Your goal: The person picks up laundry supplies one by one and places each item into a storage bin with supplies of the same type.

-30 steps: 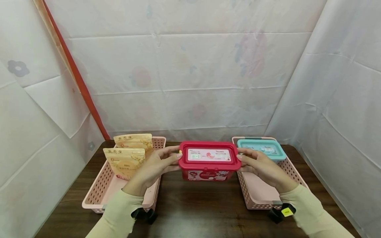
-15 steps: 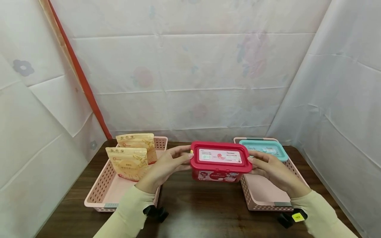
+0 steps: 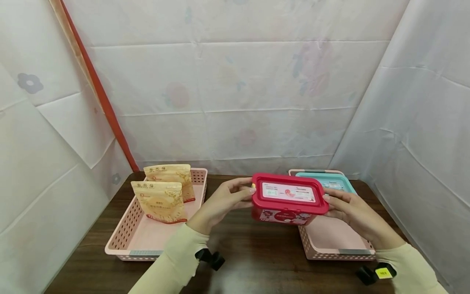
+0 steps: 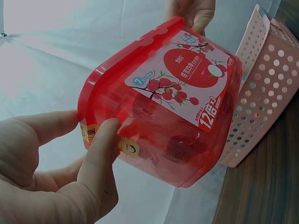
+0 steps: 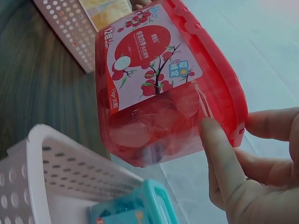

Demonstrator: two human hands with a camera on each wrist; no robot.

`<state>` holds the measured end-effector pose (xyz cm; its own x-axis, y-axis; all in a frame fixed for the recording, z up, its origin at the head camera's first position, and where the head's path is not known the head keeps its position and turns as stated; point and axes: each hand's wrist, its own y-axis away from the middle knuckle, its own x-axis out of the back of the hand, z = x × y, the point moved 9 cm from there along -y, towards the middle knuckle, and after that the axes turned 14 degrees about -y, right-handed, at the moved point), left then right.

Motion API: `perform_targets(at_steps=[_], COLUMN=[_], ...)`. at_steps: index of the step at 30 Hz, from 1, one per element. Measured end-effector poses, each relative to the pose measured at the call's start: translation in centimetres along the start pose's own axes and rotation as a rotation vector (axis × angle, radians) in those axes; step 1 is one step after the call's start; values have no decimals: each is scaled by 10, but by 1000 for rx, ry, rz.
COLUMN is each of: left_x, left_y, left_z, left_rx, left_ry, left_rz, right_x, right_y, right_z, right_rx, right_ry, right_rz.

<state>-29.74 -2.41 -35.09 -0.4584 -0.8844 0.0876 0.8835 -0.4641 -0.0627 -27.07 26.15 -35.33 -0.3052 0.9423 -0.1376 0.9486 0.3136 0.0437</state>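
A red tub of laundry pods (image 3: 289, 198), with a snap lid and a cherry-patterned label, is held level above the table between both hands. My left hand (image 3: 227, 201) grips its left end at the lid rim, thumb and fingers on the end wall. On the opposite end my right hand (image 3: 354, 214) pinches the rim the same way. Rounded pods show through the translucent wall of the tub (image 5: 159, 121) in the right wrist view. The tub's right part overlaps the inner edge of the right pink basket (image 3: 339, 252) in the head view.
A teal-lidded tub (image 3: 328, 179) lies at the back of the right basket, partly hidden by the red tub. Two yellow pouches, one in front (image 3: 159, 202) and one behind (image 3: 185, 183), stand in the left pink basket (image 3: 123, 232). Dark wooden table (image 3: 257, 261) lies between the baskets.
Both hands have carried the red tub rightward, from the middle between the baskets to the right basket's inner edge. It is now tilted slightly, right end lower in the head view.
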Motion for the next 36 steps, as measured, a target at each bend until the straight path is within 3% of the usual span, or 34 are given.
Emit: perform_targets(at_steps=[15,30,36], left_x=[-39,-78,-94], left_y=[-21,-44,-52], left_z=[-2,-7,-7], left_rx=[22,80,90], left_ry=[9,29,38], left_rz=[-28,-40,-63], right_x=[49,92,104], right_y=[20,40,51], right_z=[3,7,8], right_rx=[-3,-40,-12], right_ry=[-49,-11,-78], right_rz=[93,193,212])
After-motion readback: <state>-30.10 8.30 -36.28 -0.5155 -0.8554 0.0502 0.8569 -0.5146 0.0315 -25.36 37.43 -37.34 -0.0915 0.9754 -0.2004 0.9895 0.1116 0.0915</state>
